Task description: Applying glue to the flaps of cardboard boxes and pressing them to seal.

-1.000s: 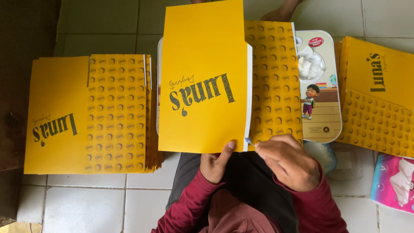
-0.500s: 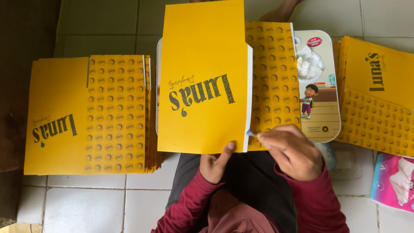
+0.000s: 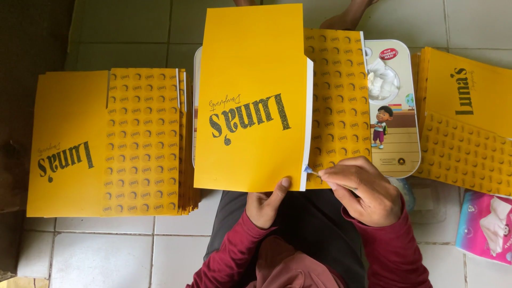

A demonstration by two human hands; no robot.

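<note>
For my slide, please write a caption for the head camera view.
Left hand holds a folded yellow cardboard sheet; right hand touches a thin blue-tipped stick to its white edge, between stacked yellow sheets.

right hand shifted left toward the flap edge, small blue-tipped stick now touching the yellow box blank
</note>
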